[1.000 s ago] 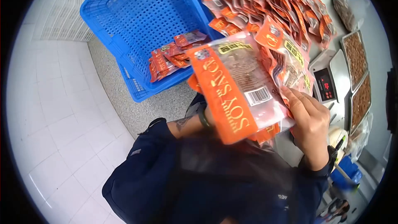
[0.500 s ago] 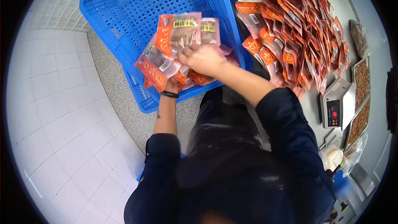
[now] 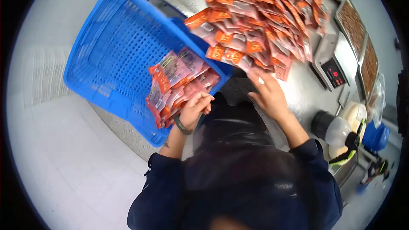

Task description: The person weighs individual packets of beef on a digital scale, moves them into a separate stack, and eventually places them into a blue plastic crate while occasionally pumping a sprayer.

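Red-and-clear food pouches point(image 3: 172, 71) lie stacked in the front corner of a blue perforated basket point(image 3: 91, 47). My left hand point(image 3: 196, 110), with a dark band on its wrist, is over the basket's front rim beside them. Its fingers are curled in and nothing shows in them. To the right, my right hand point(image 3: 269, 96) reaches to the table edge with its fingers apart. Its fingertips are right at the lower edge of a big heap of similar pouches point(image 3: 260, 21), and no pouch is in its grasp.
On the metal table point(image 3: 298, 91) stands a digital scale point(image 3: 336, 70) with a red display. Trays of brown food point(image 3: 368, 66) line the far right side. Closer to me are a clear spray bottle point(image 3: 336, 130) and a blue container point(image 3: 375, 136).
Both hands have let go of the pouches, which now lie in the basket. My right hand has moved right to the heap, and the view has turned toward the table.
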Motion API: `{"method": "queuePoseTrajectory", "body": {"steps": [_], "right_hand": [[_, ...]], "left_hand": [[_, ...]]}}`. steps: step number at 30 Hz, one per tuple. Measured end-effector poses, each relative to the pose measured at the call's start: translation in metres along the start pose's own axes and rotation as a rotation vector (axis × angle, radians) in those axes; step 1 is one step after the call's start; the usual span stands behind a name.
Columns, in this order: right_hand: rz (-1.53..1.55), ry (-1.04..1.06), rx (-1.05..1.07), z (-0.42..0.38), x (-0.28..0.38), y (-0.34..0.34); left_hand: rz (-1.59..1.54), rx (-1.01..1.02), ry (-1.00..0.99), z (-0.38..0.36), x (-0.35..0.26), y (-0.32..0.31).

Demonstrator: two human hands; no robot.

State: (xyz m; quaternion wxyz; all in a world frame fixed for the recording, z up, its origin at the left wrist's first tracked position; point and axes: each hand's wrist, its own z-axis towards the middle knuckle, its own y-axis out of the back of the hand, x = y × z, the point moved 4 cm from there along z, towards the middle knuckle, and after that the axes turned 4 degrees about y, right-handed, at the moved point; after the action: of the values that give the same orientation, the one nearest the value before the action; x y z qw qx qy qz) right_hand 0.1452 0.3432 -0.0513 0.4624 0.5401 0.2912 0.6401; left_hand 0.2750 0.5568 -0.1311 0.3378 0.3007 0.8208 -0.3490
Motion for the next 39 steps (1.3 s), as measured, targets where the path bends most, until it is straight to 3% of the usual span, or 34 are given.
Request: {"method": "queuePoseTrajectory", "body": {"steps": [3, 4, 5, 6, 7, 9, 10, 11, 12, 14, 15, 16, 17, 18, 21, 23, 24, 25, 28, 29, 32, 35, 38, 39], "right_hand": [[-0.799, -0.323, -0.393, -0.085, -0.013, 0.168], [-0.951, -0.39, -0.573, -0.124, -0.01, 0.226], [-1.267, -0.496, -0.654, -0.168, -0.005, 0.273], [-1.523, -0.597, -0.616, -0.216, -0.009, 0.318], [-1.839, -0.773, -0.46, -0.249, -0.014, 0.342], [-1.824, -1.047, -0.128, -0.285, -0.03, 0.358], [-1.719, -1.011, -0.077, -0.29, -0.031, 0.354], [-1.674, -0.92, -0.178, -0.294, -0.03, 0.36], [-1.625, -0.83, -0.278, -0.298, -0.026, 0.367], [-1.704, -0.858, -0.224, -0.306, -0.019, 0.387], [-1.618, -0.957, -0.205, -0.308, -0.026, 0.393], [-1.535, -1.05, -0.193, -0.313, -0.033, 0.402], [-1.266, -1.108, -0.177, -0.324, -0.039, 0.416], [-1.27, -1.133, -0.179, -0.332, -0.036, 0.422], [-0.533, -0.872, -1.105, -0.346, -0.024, 0.431], [-0.811, -1.165, -0.834, -0.33, -0.067, 0.367], [-0.837, -1.134, -0.713, -0.334, -0.081, 0.336], [-0.858, -1.105, -0.592, -0.332, -0.088, 0.318], [-0.655, -1.056, -0.59, -0.337, -0.076, 0.348], [-0.565, -1.101, -0.797, -0.33, -0.056, 0.374], [-0.756, -1.185, -0.736, -0.326, -0.071, 0.351], [-0.96, -1.26, -0.674, -0.332, -0.077, 0.333], [-0.67, -1.216, -0.702, -0.335, -0.071, 0.339], [-0.626, -1.159, -0.93, -0.33, -0.046, 0.372]], "left_hand": [[0.14, 0.206, -0.076, 0.049, -0.072, -0.04], [0.308, 0.213, -0.257, 0.068, -0.096, -0.059], [0.436, 0.223, -0.292, 0.09, -0.116, -0.076], [0.53, 0.238, -0.372, 0.106, -0.141, -0.106], [0.731, 0.213, -0.603, 0.136, -0.154, -0.124], [0.987, 0.158, -0.739, 0.173, -0.186, -0.178], [1.184, 0.138, -0.837, 0.196, -0.197, -0.202], [1.295, 0.149, -0.998, 0.238, -0.197, -0.212], [1.478, 0.136, -0.943, 0.269, -0.198, -0.229], [1.702, 0.191, -0.865, 0.3, -0.191, -0.276], [1.734, 0.269, -0.877, 0.317, -0.177, -0.293], [1.898, 0.299, -0.749, 0.315, -0.165, -0.316], [2.049, 0.275, -0.752, 0.32, -0.154, -0.326], [2.198, 0.248, -0.752, 0.332, -0.14, -0.33], [2.099, 0.148, -0.508, 0.364, -0.14, -0.326], [2.236, 0.126, -0.519, 0.347, -0.141, -0.333], [2.253, 0.121, -0.72, 0.338, -0.141, -0.334], [2.284, 0.147, -0.666, 0.337, -0.142, -0.336], [2.335, 0.201, -0.465, 0.343, -0.14, -0.331], [2.342, 0.187, -0.453, 0.353, -0.14, -0.334], [2.28, 0.188, -0.386, 0.361, -0.148, -0.333], [2.033, 0.19, -0.519, 0.412, -0.154, -0.301], [1.833, 0.181, -0.31, 0.436, -0.163, -0.274], [1.66, 0.266, -0.205, 0.47, -0.158, -0.25]]}}
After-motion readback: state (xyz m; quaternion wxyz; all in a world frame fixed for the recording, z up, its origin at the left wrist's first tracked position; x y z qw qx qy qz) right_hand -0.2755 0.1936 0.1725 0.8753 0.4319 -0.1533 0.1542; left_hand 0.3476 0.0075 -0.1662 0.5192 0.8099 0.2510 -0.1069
